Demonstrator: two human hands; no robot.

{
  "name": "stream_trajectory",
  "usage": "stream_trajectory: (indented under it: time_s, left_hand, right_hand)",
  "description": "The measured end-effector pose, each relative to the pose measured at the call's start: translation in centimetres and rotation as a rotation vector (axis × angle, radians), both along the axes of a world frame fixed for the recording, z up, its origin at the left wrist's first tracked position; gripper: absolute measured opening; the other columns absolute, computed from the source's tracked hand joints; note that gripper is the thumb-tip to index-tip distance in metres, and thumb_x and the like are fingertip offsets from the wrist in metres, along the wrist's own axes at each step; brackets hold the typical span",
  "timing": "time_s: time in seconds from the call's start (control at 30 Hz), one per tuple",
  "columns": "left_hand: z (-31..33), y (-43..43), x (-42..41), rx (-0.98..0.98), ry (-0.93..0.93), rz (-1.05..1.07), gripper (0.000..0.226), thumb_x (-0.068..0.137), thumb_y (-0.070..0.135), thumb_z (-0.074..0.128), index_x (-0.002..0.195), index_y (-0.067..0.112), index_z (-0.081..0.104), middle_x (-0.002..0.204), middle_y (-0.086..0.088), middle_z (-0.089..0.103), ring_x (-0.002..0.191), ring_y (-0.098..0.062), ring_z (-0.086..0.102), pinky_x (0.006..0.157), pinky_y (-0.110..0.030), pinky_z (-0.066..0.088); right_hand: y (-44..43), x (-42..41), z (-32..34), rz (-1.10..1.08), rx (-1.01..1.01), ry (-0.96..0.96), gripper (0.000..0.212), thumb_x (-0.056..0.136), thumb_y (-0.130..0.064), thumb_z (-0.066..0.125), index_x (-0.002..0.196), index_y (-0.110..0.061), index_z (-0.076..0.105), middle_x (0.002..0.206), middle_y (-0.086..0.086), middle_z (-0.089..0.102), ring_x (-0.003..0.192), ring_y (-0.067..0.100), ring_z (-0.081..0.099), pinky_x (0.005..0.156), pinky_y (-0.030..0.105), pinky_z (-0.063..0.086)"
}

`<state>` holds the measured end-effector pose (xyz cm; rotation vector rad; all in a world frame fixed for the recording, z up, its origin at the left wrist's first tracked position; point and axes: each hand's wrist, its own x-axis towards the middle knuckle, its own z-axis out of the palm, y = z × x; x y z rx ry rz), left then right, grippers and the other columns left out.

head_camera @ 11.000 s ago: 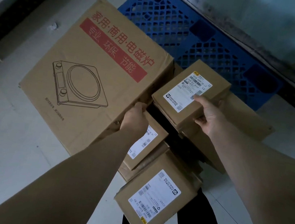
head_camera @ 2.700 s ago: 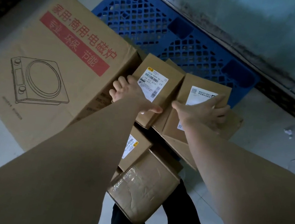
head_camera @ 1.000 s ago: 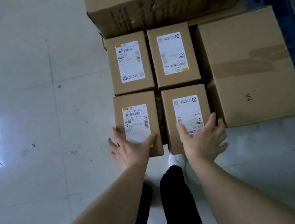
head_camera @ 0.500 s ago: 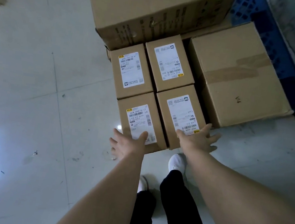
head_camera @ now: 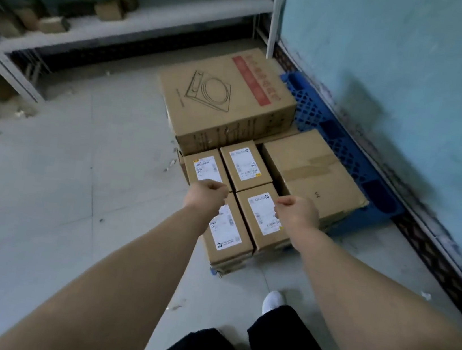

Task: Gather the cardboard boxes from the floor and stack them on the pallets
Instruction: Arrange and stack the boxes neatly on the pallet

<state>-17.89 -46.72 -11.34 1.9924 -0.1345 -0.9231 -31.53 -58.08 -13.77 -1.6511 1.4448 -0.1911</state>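
Four small boxes [head_camera: 244,165]: brown cardboard, each with a white shipping label on top (print too blurred to read), packed two by two with their sides touching.
Where they are: on the near end of the blue pallet [head_camera: 334,130], at 12 o'clock from the person.
Taped box [head_camera: 311,168]: a plain medium carton with brown tape across its lid, touching the block of four on its 3 o'clock side.
Large box [head_camera: 225,100]: its top has a line drawing of a cooker and a red band; it touches the block at its 12 o'clock side.
Left hand [head_camera: 209,194]: fingers curled into a fist that grips nothing, arm stretched straight out, held over the seam between the two left-hand small boxes (whether it touches the cardboard cannot be told).
Right hand [head_camera: 297,211]: also a fist, empty, over the 3 o'clock edge of the near right small box, just beside the taped box.
Long axis: each small box runs from 5 o'clock to 11 o'clock, with its label lengthwise the same way; the red band and the pallet follow that line too, along the wall [head_camera: 402,65].
Surroundings: pale tiled floor [head_camera: 59,180], shelves [head_camera: 126,20] at 10 o'clock holding small cartons, and a white shoe [head_camera: 273,301] at 6 o'clock of the block.
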Motion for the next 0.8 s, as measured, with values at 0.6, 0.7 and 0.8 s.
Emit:
stream_trajectory:
  time_s: [0.6, 0.7, 0.8]
  left_hand:
    - [8.1, -9.2, -6.2, -0.118, 0.035, -0.021, 0.021, 0.098, 0.004, 0.049, 0.117, 0.003, 0.057, 0.096, -0.01, 0.061, 0.083, -0.019, 0.061, 0.077, -0.035, 0.055]
    - [6.6, -13.3, -8.7, -0.106, 0.078, 0.037, 0.029, 0.097, -0.001, 0.048, 0.125, 0.001, 0.055, 0.097, -0.013, 0.063, 0.088, -0.024, 0.064, 0.073, -0.033, 0.054]
    - [5.6, -17.8, -11.9, -0.053, 0.111, 0.05, 0.035, 0.094, -0.005, 0.047, 0.129, -0.004, 0.053, 0.123, -0.024, 0.062, 0.114, -0.038, 0.062, 0.083, -0.038, 0.051]
  right_hand:
    - [-10.0, -6.7, 9.8, 0.122, -0.133, -0.052, 0.019, 0.094, -0.021, 0.058, 0.107, -0.022, 0.072, 0.11, 0.001, 0.071, 0.103, 0.021, 0.065, 0.091, 0.036, 0.053]
    - [-14.5, -9.8, 8.9, 0.144, -0.131, -0.02, 0.022, 0.096, -0.015, 0.054, 0.106, -0.02, 0.073, 0.113, 0.001, 0.07, 0.104, 0.021, 0.065, 0.09, 0.036, 0.054]
    - [-19.9, -13.1, 8.4, 0.177, -0.099, -0.004, 0.023, 0.095, -0.01, 0.054, 0.101, -0.017, 0.074, 0.113, 0.002, 0.07, 0.103, 0.023, 0.066, 0.092, 0.04, 0.054]
